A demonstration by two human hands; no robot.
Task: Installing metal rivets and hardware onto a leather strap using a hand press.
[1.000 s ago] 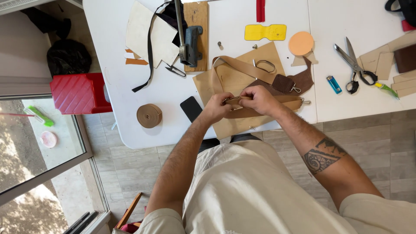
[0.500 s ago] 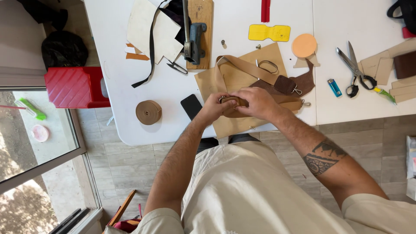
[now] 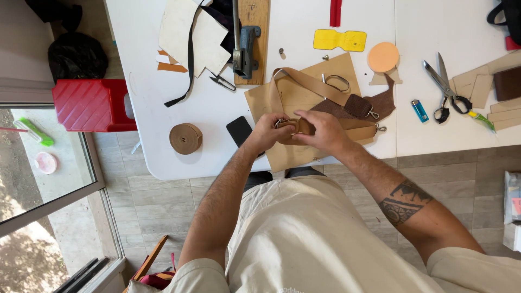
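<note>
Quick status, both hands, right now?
Left hand: closed, pinching the tan webbing strap at its small metal buckle.
Right hand: closed, gripping the same strap beside the buckle.

Hands (image 3: pixel 296 130) slightly nearer table edge

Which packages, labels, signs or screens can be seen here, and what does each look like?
Phone: dark, blank rectangular screen, flat on the white table just left of the left hand.
Packages: pale boxes or packets stacked on the floor at the right edge, partly cut off.
No signs or separate labels can be made out.
</note>
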